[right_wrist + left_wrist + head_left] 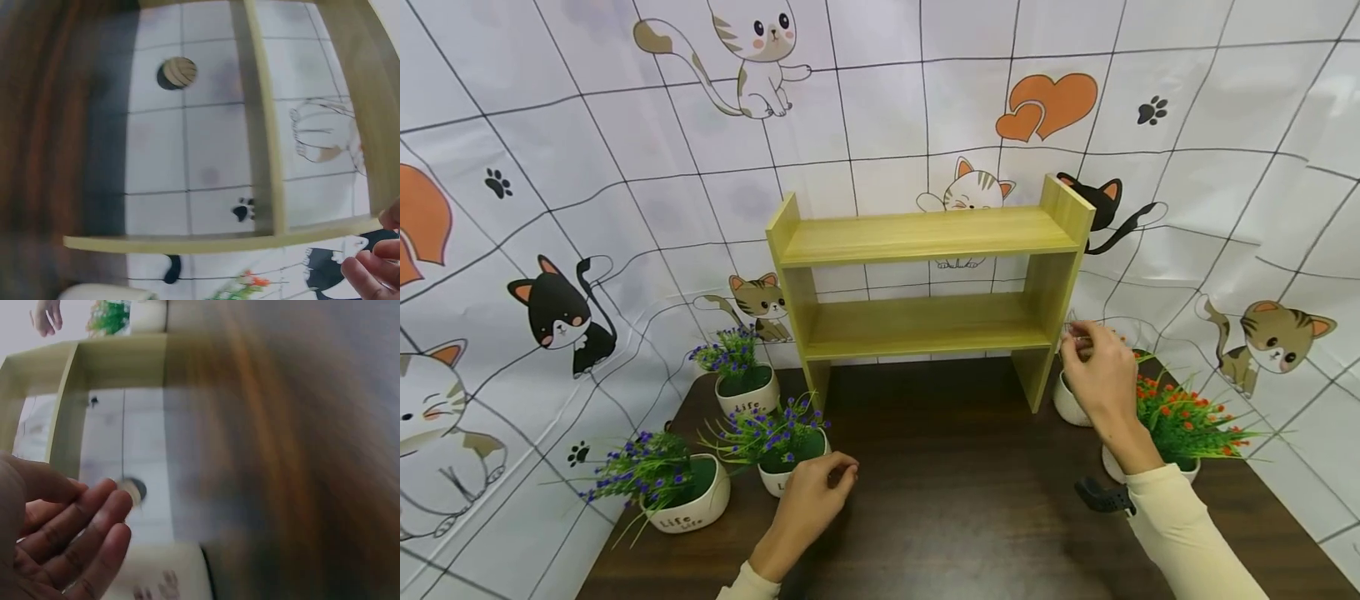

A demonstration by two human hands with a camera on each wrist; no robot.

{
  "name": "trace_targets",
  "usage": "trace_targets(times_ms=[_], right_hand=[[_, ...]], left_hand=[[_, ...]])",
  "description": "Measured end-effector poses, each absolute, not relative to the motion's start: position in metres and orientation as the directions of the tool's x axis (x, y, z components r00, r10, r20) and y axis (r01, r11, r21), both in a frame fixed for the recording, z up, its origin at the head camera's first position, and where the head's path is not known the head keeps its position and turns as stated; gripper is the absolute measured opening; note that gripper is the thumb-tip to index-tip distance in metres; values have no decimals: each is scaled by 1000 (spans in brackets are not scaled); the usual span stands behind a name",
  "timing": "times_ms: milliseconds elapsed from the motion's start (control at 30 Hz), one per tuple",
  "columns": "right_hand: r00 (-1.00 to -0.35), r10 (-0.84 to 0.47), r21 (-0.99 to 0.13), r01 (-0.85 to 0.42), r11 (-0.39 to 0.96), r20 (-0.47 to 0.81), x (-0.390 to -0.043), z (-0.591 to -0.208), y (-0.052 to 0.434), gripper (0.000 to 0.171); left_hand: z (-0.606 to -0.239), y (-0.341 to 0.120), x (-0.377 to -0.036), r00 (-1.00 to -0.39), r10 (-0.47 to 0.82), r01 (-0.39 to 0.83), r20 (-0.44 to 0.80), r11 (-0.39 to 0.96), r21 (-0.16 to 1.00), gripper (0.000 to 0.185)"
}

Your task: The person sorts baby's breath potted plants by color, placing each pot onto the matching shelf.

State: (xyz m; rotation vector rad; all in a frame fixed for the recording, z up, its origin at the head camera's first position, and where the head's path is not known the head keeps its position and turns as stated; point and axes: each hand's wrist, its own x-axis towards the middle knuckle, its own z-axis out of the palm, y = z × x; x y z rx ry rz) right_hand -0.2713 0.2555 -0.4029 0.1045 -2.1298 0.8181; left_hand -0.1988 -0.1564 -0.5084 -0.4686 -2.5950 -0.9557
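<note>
Left hand (811, 507) cups the pot (778, 477) before the shelf (925, 283), right hand (1097, 375) loosely curled holding nothing; a nudge could tip it.

Yellow wooden shelf (925, 283), dark brown table (955, 500), purple-flowered white pot (786, 454)

Left-wrist view: table (300, 456) badly blurred (motion), left hand (50, 544) cut off by edge.

a wooden shelf (925, 283) stands on the dark table (955, 517) before a cat-print backdrop (550, 167).
</note>
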Motion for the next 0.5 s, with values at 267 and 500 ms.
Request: trace_targets(times_ms=[267,500], right_hand=[[-709,222,-585,-318,747,669,-291,-365,269,45],[-747,167,-568,-319,759,643,-301,-349,265,51]], left_hand=[[-514,-216,-175,-934,-16,236,358,725,647,10],[-513,-246,-174,-979,-168,-35,116,697,716,22]])
